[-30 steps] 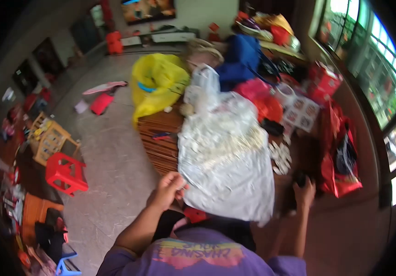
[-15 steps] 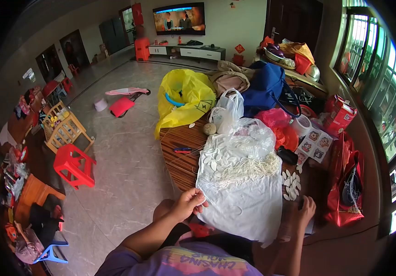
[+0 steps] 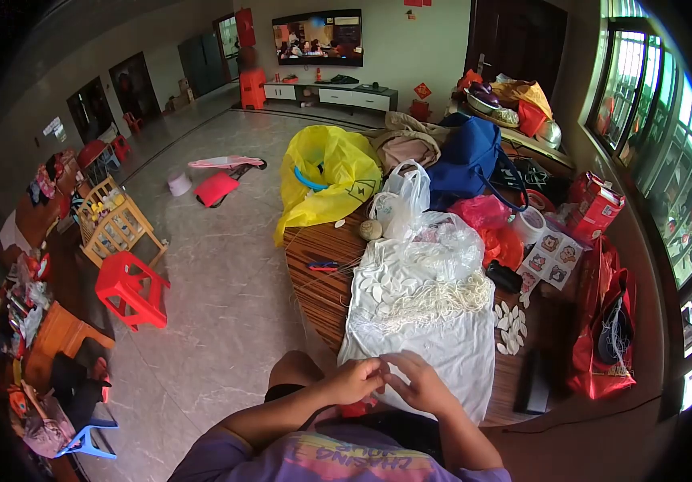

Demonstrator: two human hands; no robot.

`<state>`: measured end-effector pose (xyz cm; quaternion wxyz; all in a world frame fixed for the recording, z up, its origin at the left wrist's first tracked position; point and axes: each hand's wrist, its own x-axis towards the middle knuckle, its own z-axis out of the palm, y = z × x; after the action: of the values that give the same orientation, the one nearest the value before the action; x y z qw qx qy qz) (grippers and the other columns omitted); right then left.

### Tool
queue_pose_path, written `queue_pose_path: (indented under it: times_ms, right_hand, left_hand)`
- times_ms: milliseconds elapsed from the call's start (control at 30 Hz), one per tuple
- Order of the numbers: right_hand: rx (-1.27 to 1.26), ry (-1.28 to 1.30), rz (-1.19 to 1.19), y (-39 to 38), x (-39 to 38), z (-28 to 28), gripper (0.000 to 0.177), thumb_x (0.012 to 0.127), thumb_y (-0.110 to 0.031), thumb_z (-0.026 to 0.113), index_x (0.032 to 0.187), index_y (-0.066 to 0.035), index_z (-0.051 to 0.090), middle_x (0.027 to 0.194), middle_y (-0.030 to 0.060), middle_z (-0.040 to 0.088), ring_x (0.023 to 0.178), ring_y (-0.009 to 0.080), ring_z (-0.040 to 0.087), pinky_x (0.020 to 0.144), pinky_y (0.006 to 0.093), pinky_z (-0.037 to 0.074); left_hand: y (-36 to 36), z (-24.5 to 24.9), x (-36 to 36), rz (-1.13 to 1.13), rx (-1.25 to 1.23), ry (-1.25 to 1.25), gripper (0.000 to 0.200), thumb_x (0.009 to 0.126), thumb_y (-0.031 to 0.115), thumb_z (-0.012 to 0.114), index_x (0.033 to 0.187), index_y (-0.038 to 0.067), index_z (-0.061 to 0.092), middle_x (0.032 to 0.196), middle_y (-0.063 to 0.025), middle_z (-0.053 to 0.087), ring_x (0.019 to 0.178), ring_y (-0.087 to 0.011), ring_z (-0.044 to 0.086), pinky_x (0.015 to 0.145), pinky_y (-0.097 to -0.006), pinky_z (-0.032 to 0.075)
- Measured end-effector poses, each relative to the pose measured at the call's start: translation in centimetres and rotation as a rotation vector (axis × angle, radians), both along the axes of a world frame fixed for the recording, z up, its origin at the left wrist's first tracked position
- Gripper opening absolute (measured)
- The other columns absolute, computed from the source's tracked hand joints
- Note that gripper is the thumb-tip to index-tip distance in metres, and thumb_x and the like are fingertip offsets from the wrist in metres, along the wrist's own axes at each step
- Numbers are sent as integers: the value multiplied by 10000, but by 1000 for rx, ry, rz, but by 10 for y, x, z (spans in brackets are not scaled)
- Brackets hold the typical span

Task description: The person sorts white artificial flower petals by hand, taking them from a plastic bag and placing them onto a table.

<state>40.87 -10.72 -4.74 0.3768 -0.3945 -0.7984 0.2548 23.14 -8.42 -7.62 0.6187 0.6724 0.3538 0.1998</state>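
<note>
My left hand (image 3: 359, 381) is closed in a pinch above the near edge of a white cloth (image 3: 434, 361). Against its fingertips, my right hand (image 3: 422, 386) has its fingers bent inward and pressed together. Whatever is between the fingertips is too small to make out. On the cloth lie a tangle of cream string (image 3: 442, 305) and several flat white petal-shaped pieces (image 3: 376, 291). More white pieces (image 3: 511, 328) are piled on the striped wooden table (image 3: 314, 293), right of the cloth. A long black object (image 3: 532, 386) rests near the table's right front edge.
Clear plastic bags (image 3: 446, 241), a round tan ball (image 3: 370, 230), a yellow bag (image 3: 326, 173) and a blue bag (image 3: 466, 161) crowd the table's far side. A red-and-blue tool (image 3: 323, 266) lies left. A red bag (image 3: 599, 337) stands right; a red stool (image 3: 131, 289) is on the floor.
My right hand has come from the table's right side to meet my left hand, uncovering the long black object. My left hand has shifted slightly right and down. The television picture differs.
</note>
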Motion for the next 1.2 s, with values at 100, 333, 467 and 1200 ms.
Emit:
queue_pose_path:
  times_ms: [100,333,467,1200]
  right_hand:
    - [-115,8,-18,-1,0,-2,209,771,-127,592,940,-6,569,755,148,597,656,284,578,582,341,453]
    - [-45,-82,70,7,18,-16,78,713,-72,618,716,-4,580,664,106,564,606,262,554,546,331,442]
    - [-17,-43,66,8,19,-11,53,669,-25,619,684,-11,571,647,98,552,593,258,543,546,331,440]
    - [137,-53,-14,7,11,-7,103,642,-21,639,648,-34,537,636,76,537,589,243,530,555,324,425]
  left_hand:
    - [-1,2,-1,24,12,3,144,872,165,492,908,27,509,729,-20,586,569,-60,508,494,-197,408]
    - [0,1,0,27,51,24,160,864,176,507,905,21,515,708,-23,601,551,-64,503,499,-209,410]
    - [-1,6,0,11,13,36,149,859,161,509,915,23,514,719,-25,605,555,-65,505,514,-206,414]
    - [2,-2,3,42,5,6,110,844,86,508,946,46,523,757,-5,598,635,-52,525,566,-201,431]
